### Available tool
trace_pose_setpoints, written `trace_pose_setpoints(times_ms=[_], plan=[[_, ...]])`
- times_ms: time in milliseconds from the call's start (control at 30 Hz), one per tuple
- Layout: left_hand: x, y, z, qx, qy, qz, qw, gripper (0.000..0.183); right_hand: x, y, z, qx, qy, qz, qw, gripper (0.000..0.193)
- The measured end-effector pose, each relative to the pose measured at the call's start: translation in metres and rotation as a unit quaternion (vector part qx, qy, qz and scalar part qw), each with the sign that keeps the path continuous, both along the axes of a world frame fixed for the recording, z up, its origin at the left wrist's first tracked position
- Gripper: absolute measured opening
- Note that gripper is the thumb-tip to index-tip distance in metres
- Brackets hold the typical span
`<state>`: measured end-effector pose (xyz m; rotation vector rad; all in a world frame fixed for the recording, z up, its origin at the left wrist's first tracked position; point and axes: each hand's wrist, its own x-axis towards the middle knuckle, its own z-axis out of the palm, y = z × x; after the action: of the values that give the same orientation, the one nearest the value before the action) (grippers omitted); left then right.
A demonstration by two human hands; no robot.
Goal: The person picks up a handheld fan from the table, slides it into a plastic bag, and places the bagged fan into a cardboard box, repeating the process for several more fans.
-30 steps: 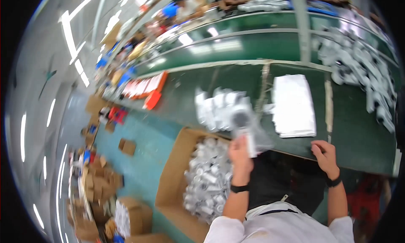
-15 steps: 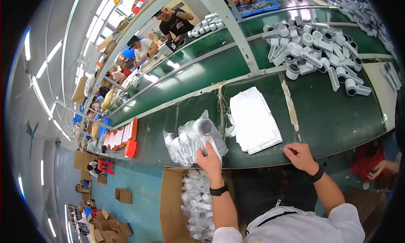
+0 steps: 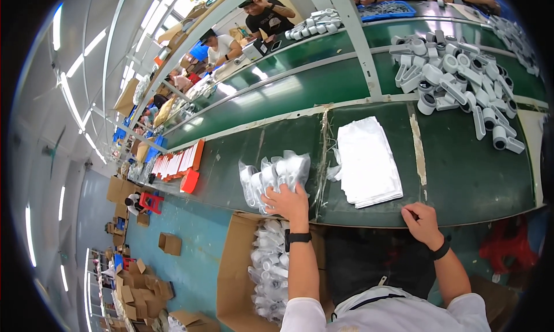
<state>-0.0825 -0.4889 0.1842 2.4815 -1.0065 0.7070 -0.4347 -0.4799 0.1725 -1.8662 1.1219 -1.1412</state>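
Observation:
On the dark green table, a row of white handled devices in clear plastic bags (image 3: 271,175) lies left of centre, each with a round head. My left hand (image 3: 288,204) rests on the near side of this row at its right end, fingers spread over the bags; it does not grip one. To the right is a flat stack of white plastic bags (image 3: 369,164). My right hand (image 3: 423,223) lies at the table's front edge, just right of the stack's near corner, its fingers curled in with nothing visible in them.
Loose white devices (image 3: 456,78) are piled at the far right. An open cardboard box (image 3: 235,274) of bagged devices stands below the table edge. Orange trays with white slips (image 3: 176,162) lie far left. A metal post (image 3: 358,43) rises behind; co-workers sit across the belt.
My left hand has let go of the bagged device it held upright; that device now lies with the row. My view has turned slightly left. The right hand stays at the table edge.

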Motion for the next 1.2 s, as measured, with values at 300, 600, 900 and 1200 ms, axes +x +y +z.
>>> trace_pose_setpoints(times_ms=[300, 600, 900, 1200], plan=[[0.027, 0.005, 0.018, 0.129, 0.213, 0.051, 0.967, 0.088, 0.005, 0.001, 0.0, 0.011, -0.014, -0.004, 1.0, 0.006], [0.039, -0.01, 0.044, 0.236, 0.28, 0.031, 0.93, 0.096, 0.0, -0.002, 0.002, -0.01, 0.006, -0.016, 1.0, 0.006], [0.066, -0.006, 0.025, 0.211, 0.264, -0.069, 0.939, 0.083, 0.003, -0.002, -0.016, 0.001, 0.043, -0.008, 0.999, 0.007], [0.061, -0.01, 0.037, 0.223, 0.328, -0.028, 0.917, 0.071, 0.003, -0.006, -0.041, 0.013, 0.044, 0.013, 0.999, 0.015]])
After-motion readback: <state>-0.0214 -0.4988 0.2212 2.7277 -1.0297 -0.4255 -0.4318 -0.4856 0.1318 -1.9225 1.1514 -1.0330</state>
